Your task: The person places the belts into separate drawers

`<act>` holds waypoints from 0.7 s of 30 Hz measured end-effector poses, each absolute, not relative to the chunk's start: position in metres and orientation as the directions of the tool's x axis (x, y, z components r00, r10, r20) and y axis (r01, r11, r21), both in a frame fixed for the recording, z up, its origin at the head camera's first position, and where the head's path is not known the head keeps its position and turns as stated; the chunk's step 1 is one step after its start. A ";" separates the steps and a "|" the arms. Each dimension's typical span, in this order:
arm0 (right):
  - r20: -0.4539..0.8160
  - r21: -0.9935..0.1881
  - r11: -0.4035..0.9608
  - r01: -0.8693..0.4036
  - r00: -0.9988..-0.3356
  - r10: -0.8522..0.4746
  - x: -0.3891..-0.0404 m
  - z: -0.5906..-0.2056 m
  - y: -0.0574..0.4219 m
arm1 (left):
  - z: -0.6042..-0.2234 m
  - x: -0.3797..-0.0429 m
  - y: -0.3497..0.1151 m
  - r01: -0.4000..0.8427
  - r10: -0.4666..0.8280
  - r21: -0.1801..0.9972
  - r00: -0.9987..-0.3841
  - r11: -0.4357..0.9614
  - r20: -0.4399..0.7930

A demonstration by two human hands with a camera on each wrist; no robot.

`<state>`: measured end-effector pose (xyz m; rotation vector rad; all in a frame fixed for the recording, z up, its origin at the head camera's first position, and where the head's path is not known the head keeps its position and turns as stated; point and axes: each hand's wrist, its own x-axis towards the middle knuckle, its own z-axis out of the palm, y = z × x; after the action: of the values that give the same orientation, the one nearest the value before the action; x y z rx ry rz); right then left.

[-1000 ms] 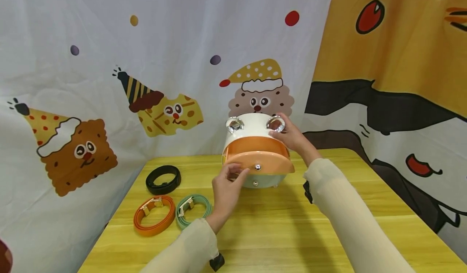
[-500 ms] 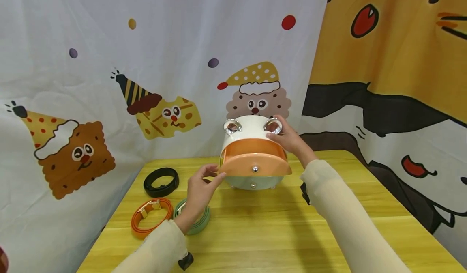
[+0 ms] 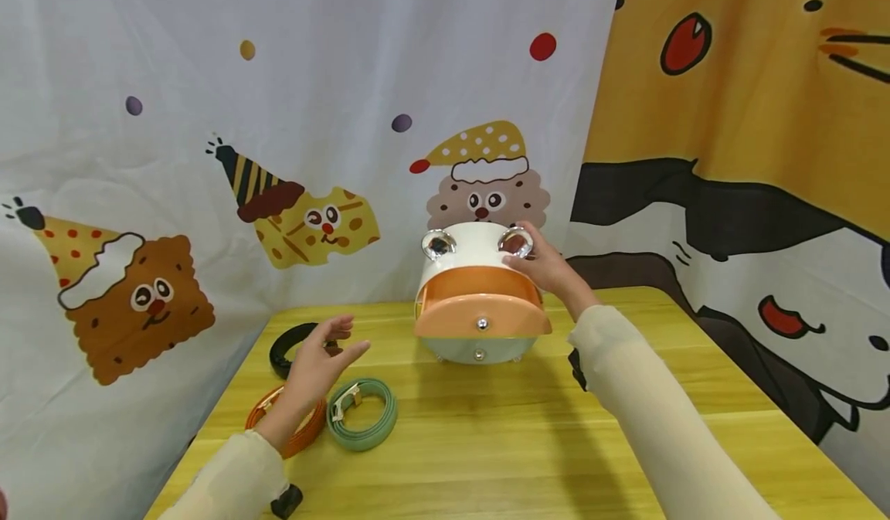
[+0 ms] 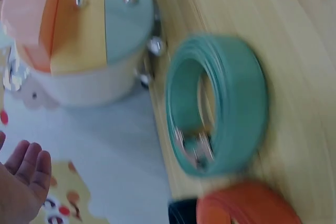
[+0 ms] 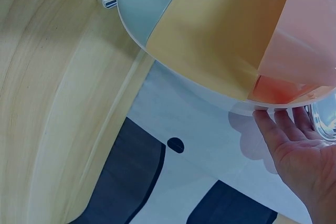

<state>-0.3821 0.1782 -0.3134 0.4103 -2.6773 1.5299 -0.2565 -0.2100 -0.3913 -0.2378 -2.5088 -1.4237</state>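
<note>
A small rounded storage box [image 3: 467,246] with a white shell stands toward the back of the table. Its orange top drawer [image 3: 480,317] is pulled out, above a yellow drawer [image 4: 79,30] and a pale green drawer [image 4: 126,14]. My right hand [image 3: 545,265] holds the box's upper right corner by the chrome ring [image 3: 515,243], thumb on the white shell; other fingertips touch its side in the right wrist view. My left hand [image 3: 316,365] is empty over the belts, fingers spread. Beneath and beside it lie a coiled black belt [image 3: 280,356], orange belt [image 3: 314,427] and green belt [image 3: 378,433].
The yellow wood-grain table [image 3: 487,443] reaches back to a white cartoon curtain [image 3: 313,56]. An orange and black cartoon cloth [image 3: 647,118] hangs at the right. Small chrome feet [image 4: 156,45] support the box.
My left hand has drawn away from the front of the orange drawer, moving left to above the belts. The right hand stays on the box, and the drawer remains pulled out.
</note>
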 end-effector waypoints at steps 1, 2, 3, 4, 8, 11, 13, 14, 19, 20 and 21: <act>0.157 -0.843 0.479 -0.244 -0.964 -0.213 -0.382 -0.314 0.178 | -0.393 -0.256 -0.218 0.259 0.020 0.814 -0.957 0.520 0.291; 0.158 -0.845 0.477 -0.244 -0.964 -0.214 -0.382 -0.314 0.178 | -0.394 -0.256 -0.226 0.257 0.021 0.807 -0.956 0.532 0.291; 0.158 -0.845 0.475 -0.245 -0.964 -0.216 -0.382 -0.314 0.177 | -0.395 -0.256 -0.234 0.254 0.019 0.798 -0.956 0.546 0.291; 0.157 -0.846 0.474 -0.245 -0.963 -0.217 -0.382 -0.314 0.177 | -0.396 -0.255 -0.241 0.249 0.017 0.795 -0.957 0.552 0.288; 0.157 -0.851 0.464 -0.244 -0.963 -0.219 -0.382 -0.314 0.177 | -0.396 -0.250 -0.269 0.233 0.015 0.778 -0.961 0.584 0.276; 0.156 -0.854 0.461 -0.243 -0.963 -0.218 -0.381 -0.313 0.177 | -0.396 -0.245 -0.289 0.225 0.014 0.760 -0.962 0.609 0.273; 0.153 -0.855 0.460 -0.239 -0.964 -0.217 -0.382 -0.313 0.177 | -0.398 -0.242 -0.300 0.216 0.015 0.740 -0.963 0.637 0.268; 0.148 -0.855 0.464 -0.234 -0.965 -0.214 -0.382 -0.314 0.177 | -0.399 -0.241 -0.306 0.208 0.013 0.732 -0.965 0.649 0.263; 0.139 -0.857 0.464 -0.225 -0.967 -0.212 -0.383 -0.315 0.178 | -0.406 -0.236 -0.325 0.182 0.011 0.713 -0.971 0.677 0.238; 0.139 -0.857 0.463 -0.226 -0.967 -0.213 -0.383 -0.315 0.178 | -0.406 -0.235 -0.328 0.177 0.010 0.714 -0.973 0.677 0.232; 0.142 -0.858 0.460 -0.229 -0.966 -0.216 -0.383 -0.315 0.178 | -0.407 -0.234 -0.330 0.174 0.013 0.716 -0.974 0.676 0.225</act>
<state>-0.3833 0.1778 -0.3150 0.4079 -2.6731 1.5747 -0.2344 -0.3305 -0.4074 -0.1513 -2.6881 -1.1789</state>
